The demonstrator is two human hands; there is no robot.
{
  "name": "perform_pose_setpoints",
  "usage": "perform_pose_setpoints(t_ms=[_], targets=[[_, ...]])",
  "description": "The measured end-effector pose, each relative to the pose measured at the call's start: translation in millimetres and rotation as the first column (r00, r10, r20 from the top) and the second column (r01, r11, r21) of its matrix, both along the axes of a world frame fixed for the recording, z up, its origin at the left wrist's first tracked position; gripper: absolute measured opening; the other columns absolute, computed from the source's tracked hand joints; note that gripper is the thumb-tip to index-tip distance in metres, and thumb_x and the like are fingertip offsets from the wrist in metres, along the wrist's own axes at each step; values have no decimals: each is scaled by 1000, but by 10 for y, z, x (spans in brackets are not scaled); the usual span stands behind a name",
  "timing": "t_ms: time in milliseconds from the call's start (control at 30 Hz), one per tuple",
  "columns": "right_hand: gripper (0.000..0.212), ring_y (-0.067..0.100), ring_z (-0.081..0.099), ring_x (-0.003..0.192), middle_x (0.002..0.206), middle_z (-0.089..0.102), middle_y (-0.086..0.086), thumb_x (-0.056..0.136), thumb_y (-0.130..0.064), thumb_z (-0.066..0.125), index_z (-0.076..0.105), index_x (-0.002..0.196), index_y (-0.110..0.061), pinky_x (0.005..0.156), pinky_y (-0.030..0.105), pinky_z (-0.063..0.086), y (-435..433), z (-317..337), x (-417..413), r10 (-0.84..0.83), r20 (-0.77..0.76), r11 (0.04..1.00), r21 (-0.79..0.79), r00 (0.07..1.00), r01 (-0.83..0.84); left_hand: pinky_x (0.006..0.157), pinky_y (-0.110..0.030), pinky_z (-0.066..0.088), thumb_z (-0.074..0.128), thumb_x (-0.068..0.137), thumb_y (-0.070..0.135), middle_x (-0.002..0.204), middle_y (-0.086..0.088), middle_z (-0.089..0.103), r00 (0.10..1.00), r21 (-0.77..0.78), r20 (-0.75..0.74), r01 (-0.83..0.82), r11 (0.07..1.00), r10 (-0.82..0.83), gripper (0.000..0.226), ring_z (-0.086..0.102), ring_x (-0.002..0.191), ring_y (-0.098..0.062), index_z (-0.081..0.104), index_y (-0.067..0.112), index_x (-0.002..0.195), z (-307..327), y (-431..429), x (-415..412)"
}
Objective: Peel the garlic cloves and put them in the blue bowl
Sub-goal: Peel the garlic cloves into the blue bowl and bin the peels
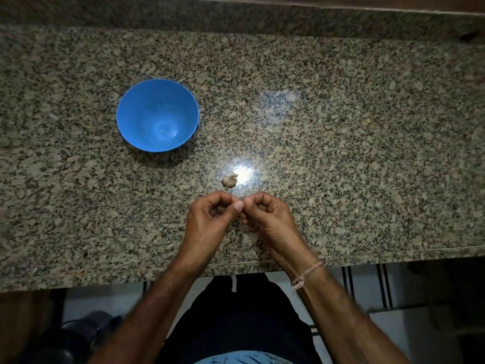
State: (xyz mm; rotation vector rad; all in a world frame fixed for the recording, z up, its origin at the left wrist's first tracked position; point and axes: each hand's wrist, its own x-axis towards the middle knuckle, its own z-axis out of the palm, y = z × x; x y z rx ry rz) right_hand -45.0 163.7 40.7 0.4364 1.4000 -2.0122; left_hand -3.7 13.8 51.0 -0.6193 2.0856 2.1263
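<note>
Your left hand [210, 219] and right hand [265, 215] meet over the tabletop [341, 153], fingers curled and thumb tips nearly touching. Both pinch a small pale clove [240, 198], of which only a sliver shows between the fingertips. The garlic [229, 179] lies just beyond your hands, beside a glare spot. The bowl [157, 115] stands farther out, beyond and to the left of your left hand, and no clove can be made out in it. Judged from this, peeling has barely begun. To do it well, steady the clove with one hand and work the other thumbnail under the skin at the tip, then strip lengthwise. Keep the grip light so the clove does not shoot out, and carry it left to the bowl only once it is bare.
</note>
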Motion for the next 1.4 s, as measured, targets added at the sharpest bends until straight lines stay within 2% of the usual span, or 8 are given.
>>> perform_pose_setpoints(t_ms=[167, 367, 600, 867, 967, 1133, 1300, 1400], targets=[[19, 16, 66, 74, 79, 71, 6, 88, -21, 77, 71, 93, -4, 68, 23, 58, -80, 40, 85, -38, 46, 997, 65, 998, 35, 79, -51, 63, 73, 97, 23, 85, -5, 73, 1000, -114, 0, -24, 993, 24, 11, 72, 84, -27, 72, 16, 91, -82, 56, 35], [35, 33, 62, 80, 84, 65, 13, 102, -41, 62, 65, 87, -10, 76, 48, 59, -97, -50, 112, 154, -373, 896, 443, 915, 30, 70, -30, 48, 51, 109, 36, 76, 15, 62, 995, -22, 69, 75, 997, -74, 27, 56, 74, -4, 58, 20, 88, -35, 156, 20], [38, 20, 48, 77, 84, 55, 8, 106, -36, 58, 61, 100, 2, 70, 32, 45, -126, -30, 143, 62, -74, 979, 199, 995, -46, 66, -27, 45, 46, 112, 29, 84, 3, 60, 989, -282, 20, 144, 949, -144, 23, 56, 79, -8, 52, 22, 91, -145, 179, 34], [27, -1, 45, 64, 73, 50, -12, 108, -28, 56, 53, 84, -15, 56, 16, 39, -92, -38, 81, 362, -543, 777, 625, 758, 76, 54, -22, 35, 41, 112, 19, 70, 6, 48, 925, 529, 339, -37, 848, -172, 24, 41, 60, -7, 62, 14, 101, -90, 87, -130], [25, 5, 50, 67, 77, 57, -3, 108, -24, 57, 58, 85, -14, 59, 19, 46, -92, 14, 48, 237, -301, 875, 479, 923, -69, 56, -17, 42, 44, 113, 29, 77, 10, 60, 965, 94, 230, 107, 990, -126, 24, 53, 65, -3, 63, 17, 105, -81, 142, -68], [22, 10, 49, 58, 67, 57, 0, 106, -16, 57, 63, 86, -12, 55, 20, 45, -160, 138, -82, 51, 316, 998, 9, 947, -57, 63, -12, 34, 39, 109, 36, 81, 10, 50, 975, -553, -162, 35, 832, -149, 29, 49, 74, -1, 48, 18, 88, -256, 154, 38], [25, 1, 54, 66, 77, 61, -4, 107, -25, 58, 63, 89, -9, 64, 19, 50, -122, 90, 64, 302, -303, 836, 540, 904, -98, 51, -22, 36, 47, 111, 29, 70, 7, 49, 955, 260, 288, -13, 965, -65, 25, 44, 58, -7, 60, 15, 95, -136, 118, -67], [17, 1, 61, 71, 80, 66, -5, 105, -21, 63, 67, 91, -11, 64, 17, 50, -125, 85, 122, 362, -439, 799, 601, 822, -31, 52, -24, 30, 48, 110, 27, 68, 6, 44, 946, 371, 307, -19, 929, -103, 25, 38, 56, -7, 56, 17, 89, -94, 8, -89]])
